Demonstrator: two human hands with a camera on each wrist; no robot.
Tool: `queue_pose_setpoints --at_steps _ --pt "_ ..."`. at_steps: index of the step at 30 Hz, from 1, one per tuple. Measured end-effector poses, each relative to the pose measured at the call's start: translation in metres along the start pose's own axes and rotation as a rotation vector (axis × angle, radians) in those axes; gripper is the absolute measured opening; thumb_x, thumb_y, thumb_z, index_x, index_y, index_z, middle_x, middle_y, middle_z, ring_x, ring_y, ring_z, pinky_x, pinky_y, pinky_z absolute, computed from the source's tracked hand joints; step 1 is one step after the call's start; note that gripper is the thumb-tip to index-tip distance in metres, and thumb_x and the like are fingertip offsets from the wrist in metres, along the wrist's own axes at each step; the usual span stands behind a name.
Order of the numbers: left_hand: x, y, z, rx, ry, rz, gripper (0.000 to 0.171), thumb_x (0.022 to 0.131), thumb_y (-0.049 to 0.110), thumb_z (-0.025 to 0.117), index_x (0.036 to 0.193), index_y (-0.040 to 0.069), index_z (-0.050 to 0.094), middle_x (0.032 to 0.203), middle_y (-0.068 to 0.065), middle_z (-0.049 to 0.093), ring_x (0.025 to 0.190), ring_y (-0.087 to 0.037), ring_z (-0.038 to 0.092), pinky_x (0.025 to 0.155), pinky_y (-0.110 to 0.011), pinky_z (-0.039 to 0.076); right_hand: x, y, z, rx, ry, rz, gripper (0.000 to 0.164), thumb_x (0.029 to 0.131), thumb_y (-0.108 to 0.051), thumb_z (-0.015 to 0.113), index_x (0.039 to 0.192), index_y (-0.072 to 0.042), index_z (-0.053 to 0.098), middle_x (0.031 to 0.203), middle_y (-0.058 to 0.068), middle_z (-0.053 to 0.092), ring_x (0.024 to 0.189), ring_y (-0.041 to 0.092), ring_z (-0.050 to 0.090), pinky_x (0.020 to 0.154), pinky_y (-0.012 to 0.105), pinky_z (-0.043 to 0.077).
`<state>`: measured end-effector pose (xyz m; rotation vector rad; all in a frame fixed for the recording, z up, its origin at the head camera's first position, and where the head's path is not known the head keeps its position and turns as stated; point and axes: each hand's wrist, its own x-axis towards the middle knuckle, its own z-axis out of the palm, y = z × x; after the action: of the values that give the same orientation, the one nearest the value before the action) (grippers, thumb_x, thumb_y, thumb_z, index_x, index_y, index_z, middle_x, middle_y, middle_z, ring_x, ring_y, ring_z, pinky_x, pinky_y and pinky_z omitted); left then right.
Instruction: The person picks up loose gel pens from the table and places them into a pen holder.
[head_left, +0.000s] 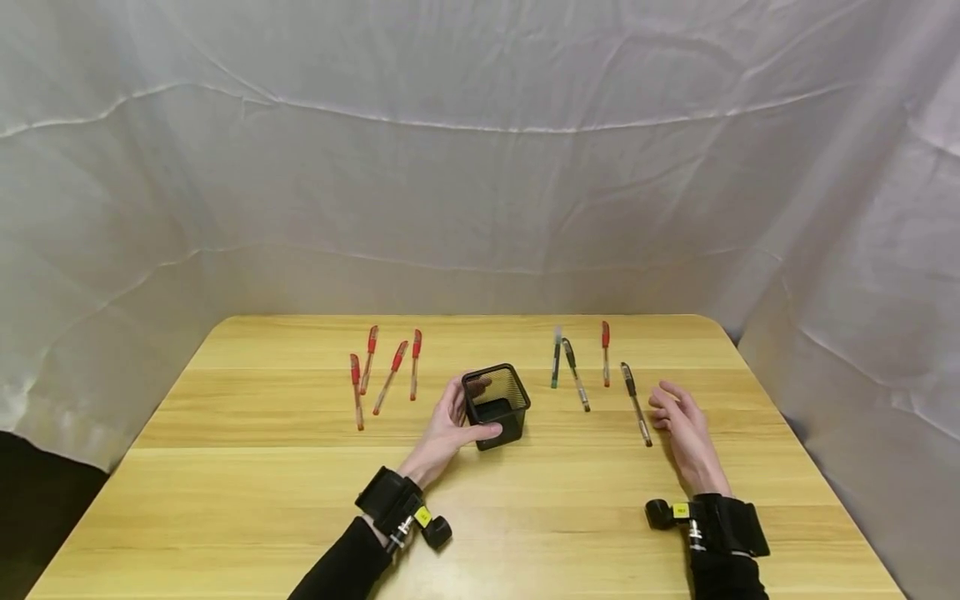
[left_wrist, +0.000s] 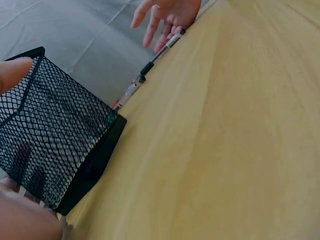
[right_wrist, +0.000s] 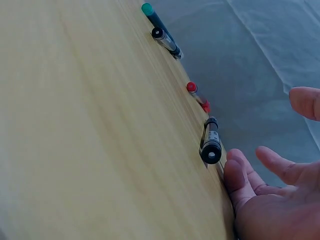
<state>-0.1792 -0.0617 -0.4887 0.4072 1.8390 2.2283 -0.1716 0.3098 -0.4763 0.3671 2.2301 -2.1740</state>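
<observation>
My left hand (head_left: 447, 429) grips a black mesh pen holder (head_left: 512, 427), thumb across its near side and fingers around the far left side. In the left wrist view the mesh wall of the pen holder (left_wrist: 65, 125) fills the left part, close to the wood. At the right, my right hand (head_left: 681, 429) holds nothing, its fingers loosely bent beside a black-capped pen (head_left: 636, 406). The right wrist view shows that pen's end (right_wrist: 212, 150) just left of the fingers, with a small gap between.
Several red-capped pens (head_left: 390, 379) lie left of the pen holder. Right of it lie a green-ended pen (head_left: 556, 358), another black-capped pen (head_left: 576, 375) and a red pen (head_left: 606, 354). A pale cloth (head_left: 480, 183) hangs behind the wooden table (head_left: 540, 517).
</observation>
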Motion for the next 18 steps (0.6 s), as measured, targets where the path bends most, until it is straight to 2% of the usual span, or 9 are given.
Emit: queue_pose_setpoints --at_steps 7,9,14,18 --pt "-0.016 -0.005 0.000 0.062 -0.076 0.046 0.081 0.076 -0.003 0.082 0.145 0.007 0.041 0.154 -0.017 0.047 0.150 -0.030 0.035 0.130 -0.048 0.014 -0.003 -0.001 0.000 -0.058 0.035 0.031 0.069 0.105 -0.035 0.051 0.156 0.002 0.022 0.102 -0.013 0.053 0.086 0.001 0.049 0.078 0.015 0.046" --pt "-0.020 -0.007 0.001 0.074 -0.096 0.055 0.080 0.076 -0.001 0.082 0.144 0.008 0.042 0.153 -0.018 0.049 0.148 -0.031 0.038 0.129 -0.051 0.016 -0.001 -0.004 -0.002 -0.120 0.022 0.044 0.068 0.105 -0.036 0.051 0.156 0.001 0.023 0.103 -0.011 0.053 0.085 0.001 0.049 0.077 0.016 0.046" --pt "-0.023 -0.011 0.000 0.103 -0.093 0.078 0.077 0.076 0.001 0.083 0.142 0.012 0.046 0.151 -0.018 0.051 0.144 -0.032 0.043 0.125 -0.054 0.020 0.017 -0.020 -0.007 -0.356 -0.139 0.073 0.066 0.107 -0.033 0.047 0.151 0.010 0.025 0.098 -0.002 0.054 0.079 0.003 0.050 0.069 0.020 0.049" --pt "-0.022 -0.013 -0.002 0.111 -0.101 0.105 0.075 0.077 0.003 0.083 0.142 0.011 0.047 0.151 -0.019 0.052 0.142 -0.034 0.045 0.124 -0.055 0.024 0.032 -0.033 -0.011 -0.473 -0.251 0.151 0.063 0.107 -0.029 0.046 0.147 0.014 0.026 0.090 0.000 0.052 0.076 0.008 0.048 0.068 0.024 0.049"
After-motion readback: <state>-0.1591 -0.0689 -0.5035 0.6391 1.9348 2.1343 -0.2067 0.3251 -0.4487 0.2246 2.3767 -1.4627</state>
